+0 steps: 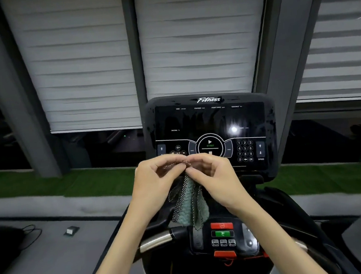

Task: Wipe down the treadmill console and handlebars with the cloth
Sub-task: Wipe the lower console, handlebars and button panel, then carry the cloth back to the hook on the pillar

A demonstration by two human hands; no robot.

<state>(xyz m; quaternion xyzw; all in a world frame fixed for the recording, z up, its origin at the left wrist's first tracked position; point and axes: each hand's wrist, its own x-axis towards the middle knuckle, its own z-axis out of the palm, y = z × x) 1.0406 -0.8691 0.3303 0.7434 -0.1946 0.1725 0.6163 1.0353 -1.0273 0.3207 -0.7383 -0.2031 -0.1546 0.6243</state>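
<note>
Left hand [156, 177] and right hand [212, 173] pinch the cloth's [188, 204] top edge; it hangs below them before the console [208, 122]

Dim, soft picture; a lamp's glare on the console [234, 129], edges bowed.

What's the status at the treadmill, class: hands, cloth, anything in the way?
Left hand and right hand both pinch cloth at top edge. Cloth hangs bunched below console screen. Nothing seen between cloth and console.
</note>
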